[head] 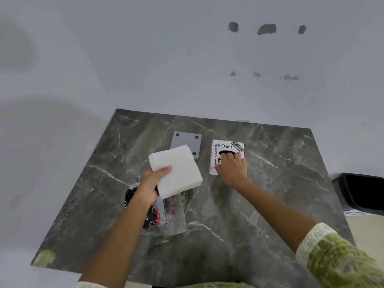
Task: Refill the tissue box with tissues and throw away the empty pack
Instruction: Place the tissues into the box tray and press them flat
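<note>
My left hand (150,185) holds a square stack of white tissues (178,169) above the dark marble table (270,183). Under that hand lies the clear plastic tissue pack (166,215) with black and red print, flat and emptied. The white tissue box (226,147), printed with "Dart" and other stickers, stands at the middle back. My right hand (231,166) rests on its top, fingers curled into the dark oval opening. A grey plate (187,140) with dark corner dots, perhaps the box's bottom cover, lies left of the box.
A black bin (363,192) stands on the floor beyond the table's right edge. A pale wall with chipped patches runs behind the table. A green-patterned sleeve (336,258) covers my right upper arm.
</note>
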